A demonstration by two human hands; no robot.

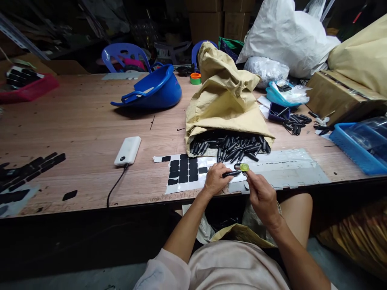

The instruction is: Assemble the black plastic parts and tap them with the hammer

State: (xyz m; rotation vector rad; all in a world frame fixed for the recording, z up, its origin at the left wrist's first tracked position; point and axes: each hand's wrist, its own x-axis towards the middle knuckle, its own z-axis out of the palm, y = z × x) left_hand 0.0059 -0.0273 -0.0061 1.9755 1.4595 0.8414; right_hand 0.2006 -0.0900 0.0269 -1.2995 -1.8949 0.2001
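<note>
L hand (218, 179) pinches black tube (232, 173) nr table (90, 137) edge, below sack (225, 114); R hand (262, 196) pinches yellow-green item (244, 167). 1 tube in work; many other tubes (234, 152) at sack mouth, prob. waiting; no. done—can't tell.

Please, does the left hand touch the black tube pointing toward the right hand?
Touching. The head view shows the left hand gripping one end of the black tube.

Two hands (216, 179) (263, 198), one power bank (128, 150)
</note>
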